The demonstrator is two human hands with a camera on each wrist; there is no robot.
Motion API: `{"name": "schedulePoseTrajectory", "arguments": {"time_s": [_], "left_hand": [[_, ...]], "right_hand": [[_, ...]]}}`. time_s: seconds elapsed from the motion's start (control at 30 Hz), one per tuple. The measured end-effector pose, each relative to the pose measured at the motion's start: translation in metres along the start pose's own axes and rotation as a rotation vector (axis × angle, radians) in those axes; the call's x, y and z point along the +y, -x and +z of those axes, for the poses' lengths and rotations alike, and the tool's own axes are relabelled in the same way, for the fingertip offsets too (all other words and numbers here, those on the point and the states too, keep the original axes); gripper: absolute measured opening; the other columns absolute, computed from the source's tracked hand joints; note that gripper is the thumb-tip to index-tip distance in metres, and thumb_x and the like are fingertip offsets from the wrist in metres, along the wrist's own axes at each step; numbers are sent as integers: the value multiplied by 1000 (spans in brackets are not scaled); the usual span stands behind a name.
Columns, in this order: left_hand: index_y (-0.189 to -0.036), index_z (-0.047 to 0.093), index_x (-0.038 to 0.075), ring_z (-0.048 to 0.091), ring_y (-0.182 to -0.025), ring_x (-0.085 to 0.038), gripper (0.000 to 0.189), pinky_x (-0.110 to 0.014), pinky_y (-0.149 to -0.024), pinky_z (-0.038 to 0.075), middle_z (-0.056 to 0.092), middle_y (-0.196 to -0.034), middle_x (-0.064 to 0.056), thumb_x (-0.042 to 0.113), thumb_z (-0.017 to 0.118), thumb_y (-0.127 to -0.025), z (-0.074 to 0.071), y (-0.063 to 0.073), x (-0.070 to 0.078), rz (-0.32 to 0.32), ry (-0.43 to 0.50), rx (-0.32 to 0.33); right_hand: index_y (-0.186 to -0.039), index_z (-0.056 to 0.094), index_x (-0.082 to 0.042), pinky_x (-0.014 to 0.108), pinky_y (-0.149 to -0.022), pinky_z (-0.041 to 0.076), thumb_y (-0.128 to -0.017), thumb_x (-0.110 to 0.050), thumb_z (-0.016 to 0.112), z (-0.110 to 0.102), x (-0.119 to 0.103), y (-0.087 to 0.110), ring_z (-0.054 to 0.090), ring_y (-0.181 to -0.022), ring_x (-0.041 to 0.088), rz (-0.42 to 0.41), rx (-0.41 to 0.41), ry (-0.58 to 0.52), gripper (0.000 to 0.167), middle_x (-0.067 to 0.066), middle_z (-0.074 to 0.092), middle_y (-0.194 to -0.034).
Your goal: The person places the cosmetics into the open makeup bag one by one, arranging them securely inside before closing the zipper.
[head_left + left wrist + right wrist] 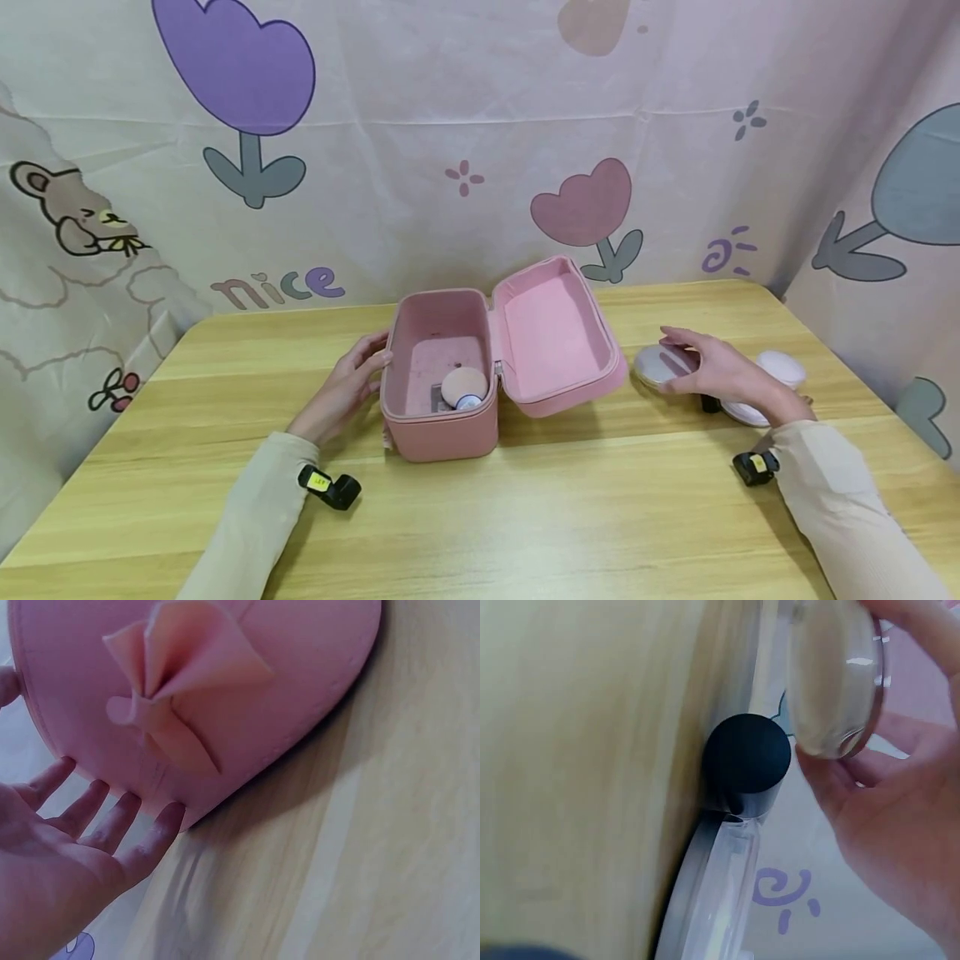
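A pink vanity case (438, 437) stands on the table with its lid (555, 342) swung out to the right. Inside lie a round beige disc (462, 383), a small white-and-blue round item (468, 402) and a small grey square item. My left hand (345, 383) rests against the case's left side, near a pink bow (176, 682), its extended fingertips touching the wall. At the right, my right hand (716, 367) grips a round powder case (832, 675) between thumb and fingers. Clear sides and a beige inside show in the right wrist view; it appears tilted there.
Beside the right hand lie a black-capped cylinder (748, 754) and a clear-edged round item (720, 892). Another white round item (783, 367) sits farther right, partly hidden by the hand. A printed cloth (420, 192) hangs behind the table (525, 525).
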State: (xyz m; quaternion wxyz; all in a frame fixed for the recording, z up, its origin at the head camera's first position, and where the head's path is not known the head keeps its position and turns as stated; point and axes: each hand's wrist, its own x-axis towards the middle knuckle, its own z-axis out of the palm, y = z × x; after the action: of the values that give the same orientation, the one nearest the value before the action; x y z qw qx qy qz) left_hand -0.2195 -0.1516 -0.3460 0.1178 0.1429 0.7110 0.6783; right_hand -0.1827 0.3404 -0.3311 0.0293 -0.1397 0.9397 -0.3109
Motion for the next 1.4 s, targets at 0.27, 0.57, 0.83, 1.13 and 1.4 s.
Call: {"name": "schedulePoseTrajectory", "arguments": {"time_s": [0.27,0.57,0.83,1.13,1.4], "left_hand": [[-150,20,-2,31,-133,-31,59,-22,-94,44,21,-153,-20,23,43,-102,0,0,-1,-3,-2,1],[-149,21,-2,31,-131,-28,58,-21,-92,44,21,-153,-20,22,43,-102,1,1,-1,9,0,11],[-149,20,-2,28,-135,-31,58,-22,-95,42,21,-153,-20,22,43,-102,1,0,-2,7,4,11],[-150,20,-1,29,-134,-30,59,-23,-97,41,21,-153,-19,23,43,-101,0,1,-2,7,7,14],[-148,22,-4,38,-124,-24,57,-25,-94,43,25,-149,-21,18,42,-99,4,-2,-7,34,76,40]], "right_hand": [[-142,36,11,53,-97,39,-76,-21,80,-3,-4,-1,46,-121,43,18,36,-74,85,29,47,-137],[-145,36,2,9,-87,36,-77,-14,78,-12,-16,6,41,-121,27,21,39,-255,81,20,45,-141],[-146,37,-1,12,-85,37,-76,-16,79,-18,-33,11,41,-119,23,-18,33,-215,83,15,49,-138],[-146,38,-2,24,-96,32,-75,-19,80,-26,-47,18,41,-119,15,-54,51,-147,84,12,50,-138],[-149,34,-5,48,-103,29,-77,-17,79,-31,-50,23,39,-117,7,-61,60,-174,85,13,47,-140]]}}
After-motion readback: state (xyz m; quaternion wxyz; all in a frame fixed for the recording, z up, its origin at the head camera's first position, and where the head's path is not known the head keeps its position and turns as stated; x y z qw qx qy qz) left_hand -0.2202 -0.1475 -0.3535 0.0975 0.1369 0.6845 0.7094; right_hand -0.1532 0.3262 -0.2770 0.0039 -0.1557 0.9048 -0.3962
